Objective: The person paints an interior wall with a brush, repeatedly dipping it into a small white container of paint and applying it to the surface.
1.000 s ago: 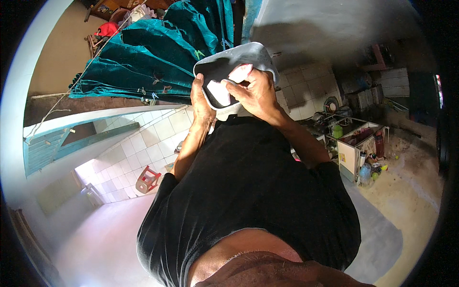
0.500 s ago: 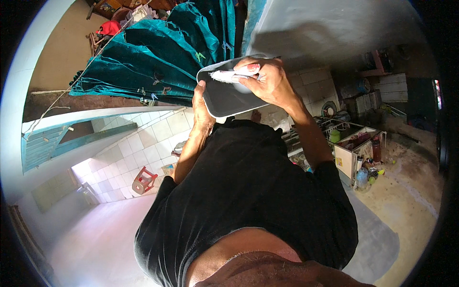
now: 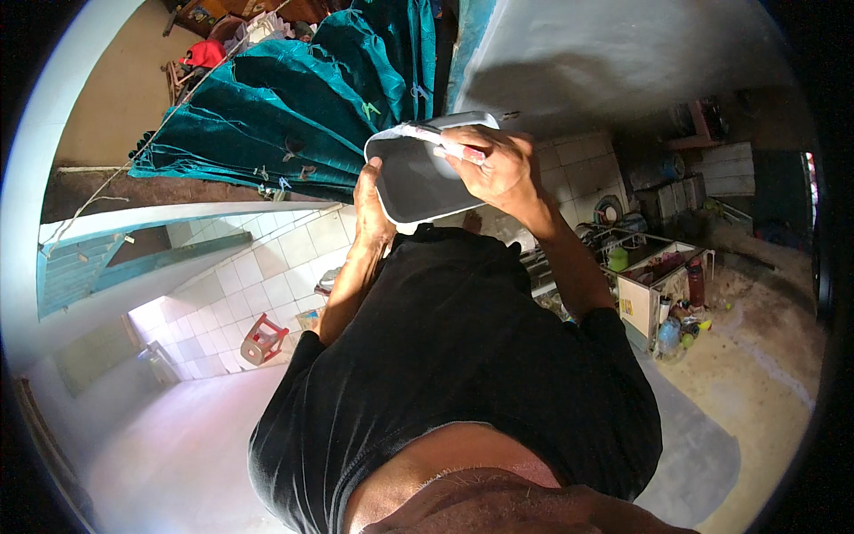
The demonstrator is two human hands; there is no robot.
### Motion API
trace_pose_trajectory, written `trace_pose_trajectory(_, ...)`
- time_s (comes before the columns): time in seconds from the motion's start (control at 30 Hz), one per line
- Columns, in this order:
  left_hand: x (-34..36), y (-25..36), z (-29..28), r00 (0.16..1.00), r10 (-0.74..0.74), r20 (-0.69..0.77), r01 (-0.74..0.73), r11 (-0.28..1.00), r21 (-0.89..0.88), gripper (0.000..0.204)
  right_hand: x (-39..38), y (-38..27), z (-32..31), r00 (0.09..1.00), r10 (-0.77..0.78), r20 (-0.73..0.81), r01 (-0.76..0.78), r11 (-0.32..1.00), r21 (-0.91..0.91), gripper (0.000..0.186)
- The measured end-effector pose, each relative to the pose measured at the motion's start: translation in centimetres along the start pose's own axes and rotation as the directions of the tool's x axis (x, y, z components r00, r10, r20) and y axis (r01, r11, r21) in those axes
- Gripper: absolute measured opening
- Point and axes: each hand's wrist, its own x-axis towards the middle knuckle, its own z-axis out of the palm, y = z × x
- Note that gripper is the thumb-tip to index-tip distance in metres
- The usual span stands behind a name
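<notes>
My left hand (image 3: 369,205) grips the left side of a shallow tray (image 3: 416,189) with rounded corners, a dark grey inside and a pale rim. Its thumb lies over the edge, while the other fingers are hidden beneath. My right hand (image 3: 505,169) is closed around a white brush (image 3: 425,133) with red marks on its handle. The whitish brush end rests at or just above the tray's far left rim; I cannot tell whether they touch. A light patch shows inside the tray beside my right fingers.
A teal curtain (image 3: 302,107) hangs beyond the tray to the left, beside a grey wall (image 3: 623,44). At right stands a low cabinet (image 3: 642,307) with bottles and kitchen items. A red stool (image 3: 263,340) is on the left by white tiles (image 3: 283,283).
The brush has moved from low over the tray's inside to its far rim, and its handle has turned. The tray's far edge is tipped up slightly more. My left hand keeps its hold.
</notes>
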Motion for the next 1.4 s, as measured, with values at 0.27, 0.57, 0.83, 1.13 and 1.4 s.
trace_pose_trajectory(0.27, 0.8, 1.0, -0.1, 0.998, 0.056, 0.037, -0.054, 0.997, -0.052, 0.061, 1.5, -1.5, -5.1, 0.931, 0.220, 0.291, -0.276, 0.946, 0.170, 0.018)
trace_pose_trajectory(0.57, 1.3, 0.4, 1.5, 0.998, 0.056, 0.017, -0.055, 0.997, -0.056, 0.062, 2.5, -0.6, -6.7, 0.854, 0.206, 0.478, -0.367, 0.889, 0.273, 0.015)
trace_pose_trajectory(0.83, 1.6, -1.1, 3.7, 0.989, 0.147, 0.026, -0.149, 0.987, 0.068, 0.067, 2.3, 1.1, -9.2, 0.923, 0.385, -0.008, -0.384, 0.921, 0.061, 0.012)
trace_pose_trajectory(1.13, 2.8, -3.6, 6.3, 0.968, 0.167, -0.188, -0.163, 0.986, 0.041, 0.057, 0.9, 4.9, -12.4, 0.961, 0.252, -0.118, -0.275, 0.924, -0.266, 0.017)
trace_pose_trajectory(1.4, 3.9, -5.1, 6.5, 0.946, 0.188, -0.265, -0.176, 0.982, 0.069, 0.058, 1.8, 4.9, -13.1, 0.990, 0.134, 0.046, -0.136, 0.990, 0.042, 0.012)
